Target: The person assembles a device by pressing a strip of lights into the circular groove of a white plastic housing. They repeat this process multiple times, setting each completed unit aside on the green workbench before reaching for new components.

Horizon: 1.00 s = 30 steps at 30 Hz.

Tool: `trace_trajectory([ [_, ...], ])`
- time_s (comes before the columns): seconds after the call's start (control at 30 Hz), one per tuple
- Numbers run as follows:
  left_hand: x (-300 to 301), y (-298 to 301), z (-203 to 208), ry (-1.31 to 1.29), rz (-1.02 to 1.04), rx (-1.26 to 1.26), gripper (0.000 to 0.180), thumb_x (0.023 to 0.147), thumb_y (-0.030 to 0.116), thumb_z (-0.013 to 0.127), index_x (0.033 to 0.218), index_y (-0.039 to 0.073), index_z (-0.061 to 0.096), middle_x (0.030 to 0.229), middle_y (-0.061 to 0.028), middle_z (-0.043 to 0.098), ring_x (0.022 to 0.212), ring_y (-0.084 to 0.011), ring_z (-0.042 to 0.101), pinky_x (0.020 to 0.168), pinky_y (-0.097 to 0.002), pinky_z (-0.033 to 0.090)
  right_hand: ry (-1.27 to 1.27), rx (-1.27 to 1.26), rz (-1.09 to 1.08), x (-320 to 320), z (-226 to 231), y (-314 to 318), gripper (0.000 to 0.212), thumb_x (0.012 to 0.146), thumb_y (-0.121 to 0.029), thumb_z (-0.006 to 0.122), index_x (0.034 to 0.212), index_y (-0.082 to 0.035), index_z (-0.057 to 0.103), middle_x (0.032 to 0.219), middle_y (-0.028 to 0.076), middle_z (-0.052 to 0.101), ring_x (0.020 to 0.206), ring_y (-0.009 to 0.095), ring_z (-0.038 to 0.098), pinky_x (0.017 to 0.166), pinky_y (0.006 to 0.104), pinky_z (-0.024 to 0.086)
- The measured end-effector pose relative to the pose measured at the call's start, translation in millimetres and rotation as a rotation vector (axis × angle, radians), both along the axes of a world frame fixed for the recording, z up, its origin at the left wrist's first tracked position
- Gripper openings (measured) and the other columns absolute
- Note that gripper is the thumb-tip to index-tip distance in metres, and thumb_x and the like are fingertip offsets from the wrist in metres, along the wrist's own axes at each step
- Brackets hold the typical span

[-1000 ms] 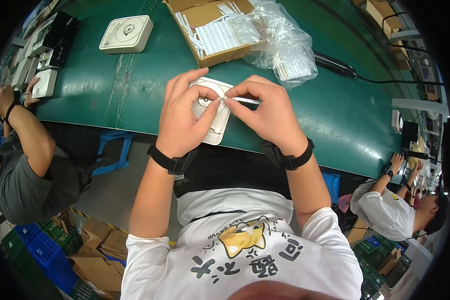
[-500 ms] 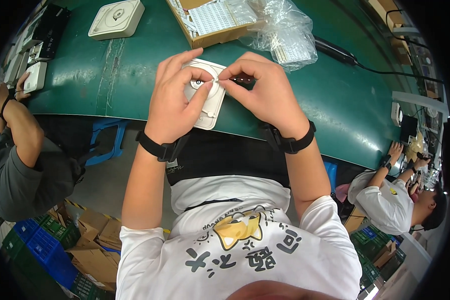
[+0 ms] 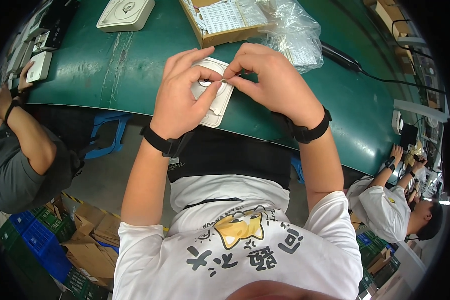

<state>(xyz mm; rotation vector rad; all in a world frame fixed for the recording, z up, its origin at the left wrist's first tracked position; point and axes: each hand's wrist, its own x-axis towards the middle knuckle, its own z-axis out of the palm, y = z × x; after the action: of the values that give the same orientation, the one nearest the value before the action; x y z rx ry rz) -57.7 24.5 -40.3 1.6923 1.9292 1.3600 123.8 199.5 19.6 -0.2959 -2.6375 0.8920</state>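
A white, rounded square device housing with a round recess lies on the green table under my hands. My left hand arches over its left side, thumb and index finger pinched together. From the right, my right hand meets it with a similar thumb-and-finger pinch. The fingertips of both hands nearly touch above the housing's right part, around something tiny and pale that I cannot make out. My fingers hide much of the recess.
Another white housing sits at the far left. Beyond my hands are a cardboard box of label sheets, a clear plastic bag and a black corded tool. People work at both sides of the green table.
The whole view has shifted slightly, so the table things appear farther right. My two pinches stay together over the housing, with the fingertips now closer and covering more of the small piece.
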Motion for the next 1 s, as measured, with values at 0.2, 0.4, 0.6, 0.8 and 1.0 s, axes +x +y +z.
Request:
trace_trajectory([
  [0.2, -1.5, -2.8, -2.0, -0.011, 0.003, 0.003, 0.011, 0.098, 0.009, 0.089, 0.109, 0.007, 0.09, 0.162, -0.0149, 0.077, 0.157, -0.043, 0.059, 0.13, -0.0525, 0.05, -0.054, 0.048, 0.091, -6.2, 4.8, 6.5, 0.013, 0.095, -0.004, 0.093, 0.106, -0.004, 0.085, 0.104, 0.011, 0.076, 0.101, 0.034, 0.075, 0.088, 0.0458, 0.061],
  [0.4, -0.7, -2.0, -3.0, -0.033, -0.006, 0.008, 0.011, 0.098, 0.009, 0.089, 0.109, 0.007, 0.09, 0.163, -0.0149, 0.077, 0.157, -0.0424, 0.06, 0.13, -0.0525, 0.049, -0.069, 0.029, 0.11, -6.5, 6.1, 9.1, 0.013, 0.095, -0.004, 0.093, 0.106, -0.004, 0.085, 0.104, 0.01, 0.076, 0.1, 0.033, 0.075, 0.087, 0.0449, 0.062],
  [0.6, -1.8, -1.5, -4.8, -0.017, 0.009, 0.016, 0.012, 0.097, 0.01, 0.089, 0.108, 0.007, 0.089, 0.161, -0.0155, 0.078, 0.155, -0.0421, 0.061, 0.13, -0.0523, 0.049, -0.065, -0.006, 0.104, -6.0, 3.0, 7.8, 0.013, 0.096, -0.004, 0.094, 0.106, -0.004, 0.086, 0.103, 0.01, 0.077, 0.099, 0.031, 0.077, 0.085, 0.0425, 0.062],
  [0.8, 1.3, 0.6, -1.6, -0.039, 0.034, 0.012, 0.012, 0.095, 0.012, 0.087, 0.106, 0.007, 0.087, 0.164, -0.0169, 0.074, 0.153, -0.0428, 0.061, 0.128, -0.052, 0.05, -0.035, -0.042, 0.053, -5.5, 3.2, 3.3, 0.012, 0.097, -0.005, 0.094, 0.106, -0.003, 0.086, 0.1, 0.01, 0.078, 0.091, 0.029, 0.078, 0.08, 0.0405, 0.062],
  [1.0, -0.8, -1.7, -1.8, -0.03, 0.018, 0.0, 0.013, 0.096, 0.009, 0.087, 0.109, 0.007, 0.085, 0.171, -0.0178, 0.07, 0.153, -0.0408, 0.061, 0.13, -0.0505, 0.046, -0.047, 0.025, 0.03, -4.4, 5.0, 0.9, 0.013, 0.097, -0.007, 0.095, 0.105, -0.003, 0.085, 0.098, 0.01, 0.078, 0.089, 0.029, 0.078, 0.077, 0.0394, 0.062],
])
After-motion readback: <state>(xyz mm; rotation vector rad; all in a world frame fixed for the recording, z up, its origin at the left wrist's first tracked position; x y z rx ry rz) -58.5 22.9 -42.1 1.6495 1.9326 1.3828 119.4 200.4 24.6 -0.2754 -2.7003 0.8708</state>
